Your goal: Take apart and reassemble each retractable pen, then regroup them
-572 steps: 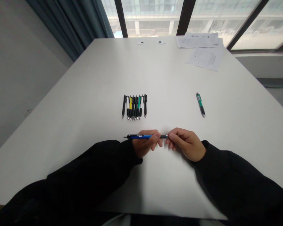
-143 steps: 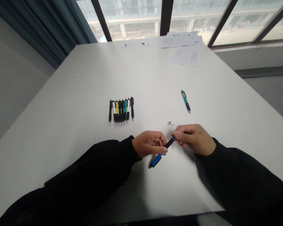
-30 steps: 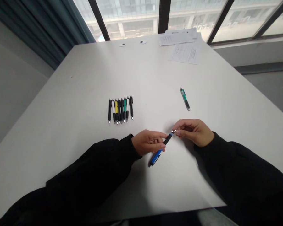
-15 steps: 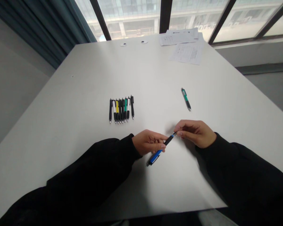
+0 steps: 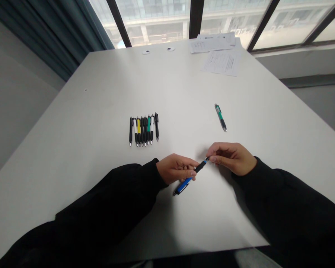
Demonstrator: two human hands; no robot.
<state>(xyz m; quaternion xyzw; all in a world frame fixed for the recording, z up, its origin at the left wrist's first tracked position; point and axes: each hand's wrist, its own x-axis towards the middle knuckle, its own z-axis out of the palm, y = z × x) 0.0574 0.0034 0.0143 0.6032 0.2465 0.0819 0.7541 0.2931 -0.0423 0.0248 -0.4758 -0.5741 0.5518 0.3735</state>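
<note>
My left hand [image 5: 176, 169] is closed round the black grip of a blue ballpoint pen [image 5: 185, 183], thumb on one side and fingers on the other. The pen slants, its clip end low and left, its silver tip up and right. At that tip, my right hand [image 5: 234, 158] pinches the metal tip cone [image 5: 207, 158] between thumb and forefinger. A narrow light-blue band shows between cone and grip. A green pen [image 5: 220, 117] with a black grip lies on the table beyond my right hand.
A row of several pens [image 5: 143, 130], black, white, yellow and green, lies side by side left of centre on the white table [image 5: 72, 149]. Printed papers [image 5: 222, 61] lie at the far edge by the window. Two small oval fittings [image 5: 146, 52] are set near that edge.
Both hands stay in nearly the same place on the blue pen. The right fingertips shift very slightly at its tip, and the light-blue band shows a little more.
</note>
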